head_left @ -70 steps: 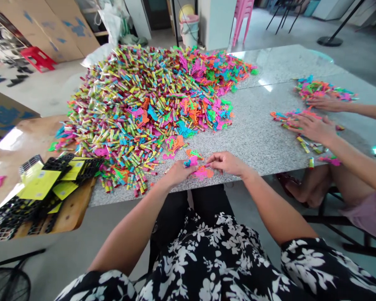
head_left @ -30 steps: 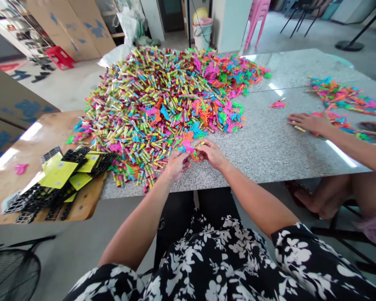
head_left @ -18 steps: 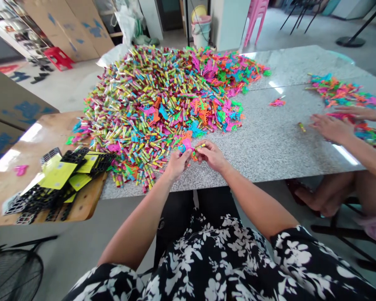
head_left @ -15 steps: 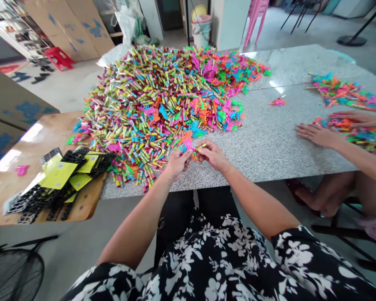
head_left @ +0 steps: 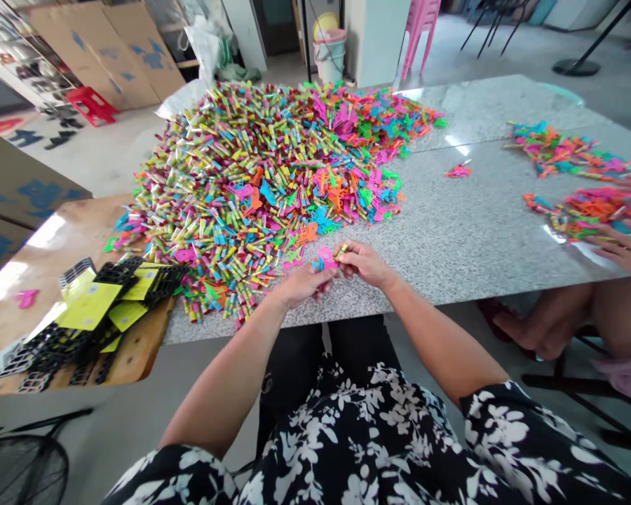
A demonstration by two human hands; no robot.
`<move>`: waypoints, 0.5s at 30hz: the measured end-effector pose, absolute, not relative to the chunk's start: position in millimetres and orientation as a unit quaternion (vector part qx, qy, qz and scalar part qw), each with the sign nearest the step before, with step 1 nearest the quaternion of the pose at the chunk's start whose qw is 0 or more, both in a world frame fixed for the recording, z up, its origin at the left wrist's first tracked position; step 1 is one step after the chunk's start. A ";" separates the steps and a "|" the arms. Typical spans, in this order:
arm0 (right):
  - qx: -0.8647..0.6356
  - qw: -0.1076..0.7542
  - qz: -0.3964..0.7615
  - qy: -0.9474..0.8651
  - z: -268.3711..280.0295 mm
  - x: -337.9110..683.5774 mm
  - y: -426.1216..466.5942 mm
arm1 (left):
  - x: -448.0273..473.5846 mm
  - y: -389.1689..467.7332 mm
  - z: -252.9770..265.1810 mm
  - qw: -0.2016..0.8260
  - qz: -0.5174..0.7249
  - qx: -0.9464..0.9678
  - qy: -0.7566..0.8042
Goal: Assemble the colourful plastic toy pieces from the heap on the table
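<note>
If the table (head_left: 442,238) is jolted, the heap (head_left: 215,182) could be spread; by a loose grip, the tube (head_left: 343,250) could be dropped. Near this one heap, by the left hand (head_left: 303,286) at least two toys (head_left: 326,256), pink and blue, are pinched; by the right hand (head_left: 367,264) one yellow tube is gripped.

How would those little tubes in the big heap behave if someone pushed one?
The tubes look round and narrow, so a loose one would probably roll. They are likely fairly stiff, since they look straight even when piled together. The tabletop has a glossy sheen, so one might also slide easily.
</note>
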State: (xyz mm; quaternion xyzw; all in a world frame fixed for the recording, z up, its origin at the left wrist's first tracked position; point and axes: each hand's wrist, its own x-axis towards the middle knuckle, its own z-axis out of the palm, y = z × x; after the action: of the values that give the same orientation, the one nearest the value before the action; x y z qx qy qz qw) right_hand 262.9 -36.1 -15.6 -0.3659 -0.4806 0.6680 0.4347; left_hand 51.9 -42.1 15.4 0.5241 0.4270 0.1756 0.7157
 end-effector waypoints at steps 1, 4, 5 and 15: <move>-0.394 0.429 0.665 -0.466 -17.8 273.6 -31.2 | 55.1 -39.0 12.1 0.677 0.168 0.555 0.454; -0.521 0.508 0.584 -0.360 -20.2 326.2 -7.3 | 57.9 -17.5 3.5 0.458 0.225 0.641 0.573; -0.559 0.568 0.525 -0.299 -19.1 347.6 2.5 | 56.3 -6.7 1.9 0.372 0.254 0.657 0.605; -0.654 0.444 0.386 -0.476 -30.4 336.4 39.2 | 39.8 72.5 -13.7 0.143 0.137 0.767 0.610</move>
State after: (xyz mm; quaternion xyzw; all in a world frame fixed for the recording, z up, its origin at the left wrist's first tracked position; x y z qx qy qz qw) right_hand 336.4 39.2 -30.4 -0.6536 -0.4755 0.3863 0.4443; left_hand 39.8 72.5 -13.7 0.7672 0.6101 0.1369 0.1432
